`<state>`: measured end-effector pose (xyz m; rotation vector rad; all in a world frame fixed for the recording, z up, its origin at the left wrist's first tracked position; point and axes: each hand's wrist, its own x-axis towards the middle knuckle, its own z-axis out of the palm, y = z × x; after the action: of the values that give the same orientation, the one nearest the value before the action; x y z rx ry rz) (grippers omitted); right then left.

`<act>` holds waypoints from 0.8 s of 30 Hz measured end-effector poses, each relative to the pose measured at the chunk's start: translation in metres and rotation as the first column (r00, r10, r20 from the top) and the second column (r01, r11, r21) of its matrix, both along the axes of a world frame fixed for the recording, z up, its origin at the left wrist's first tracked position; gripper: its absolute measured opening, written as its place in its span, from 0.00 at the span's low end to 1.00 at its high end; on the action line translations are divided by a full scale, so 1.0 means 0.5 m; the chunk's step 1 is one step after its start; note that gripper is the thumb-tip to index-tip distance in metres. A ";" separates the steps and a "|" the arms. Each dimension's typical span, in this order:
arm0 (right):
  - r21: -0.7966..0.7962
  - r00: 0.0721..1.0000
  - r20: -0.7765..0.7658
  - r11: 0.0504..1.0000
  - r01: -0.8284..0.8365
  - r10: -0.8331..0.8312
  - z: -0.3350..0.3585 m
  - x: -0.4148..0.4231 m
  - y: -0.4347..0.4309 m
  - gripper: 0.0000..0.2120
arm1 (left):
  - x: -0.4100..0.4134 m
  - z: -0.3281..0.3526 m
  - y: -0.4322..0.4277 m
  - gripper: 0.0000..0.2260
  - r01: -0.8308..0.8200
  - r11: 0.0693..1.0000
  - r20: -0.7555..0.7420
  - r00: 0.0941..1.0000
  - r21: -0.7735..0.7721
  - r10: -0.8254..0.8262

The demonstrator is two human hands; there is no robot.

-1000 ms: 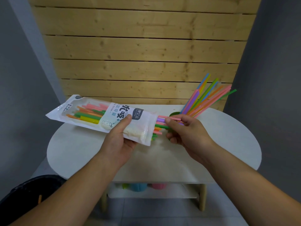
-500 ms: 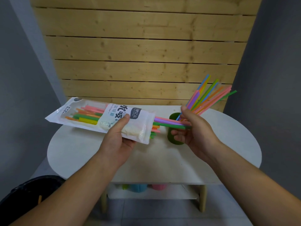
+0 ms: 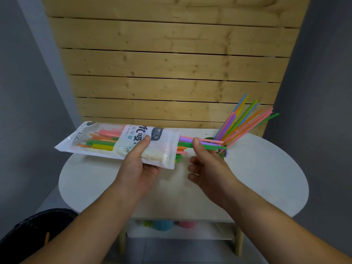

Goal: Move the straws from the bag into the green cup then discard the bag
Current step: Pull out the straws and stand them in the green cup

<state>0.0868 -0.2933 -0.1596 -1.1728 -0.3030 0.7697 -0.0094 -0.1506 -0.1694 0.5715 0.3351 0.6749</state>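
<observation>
My left hand (image 3: 140,164) grips a white plastic straw bag (image 3: 106,141), held level above the table with its open end to the right. Several coloured straws remain inside it. My right hand (image 3: 207,166) pinches a few straws (image 3: 207,144), pink, purple and green, that stick partly out of the bag's mouth. Their free ends reach over the green cup (image 3: 222,154), which is mostly hidden behind my right hand. A fan of coloured straws in the cup (image 3: 243,124) leans to the upper right.
The white oval table (image 3: 266,178) stands against a wooden slat wall. A black bin (image 3: 28,231) sits on the floor at the lower left. Coloured cups (image 3: 162,224) rest on the shelf under the table.
My right hand has drawn a few straws farther out of the bag to the right, over the cup. The bag has stayed almost still in my left hand.
</observation>
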 end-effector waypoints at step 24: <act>0.108 0.917 0.197 0.938 0.331 -0.346 0.061 0.138 -0.102 0.05 | 0.007 -0.021 0.044 0.11 -0.151 0.974 -0.106 0.985 -0.169 0.135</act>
<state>0.1558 -0.3443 -0.1290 -1.2004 -0.2917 0.3264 -0.0059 -0.1287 -0.1801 0.4132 0.5229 0.7499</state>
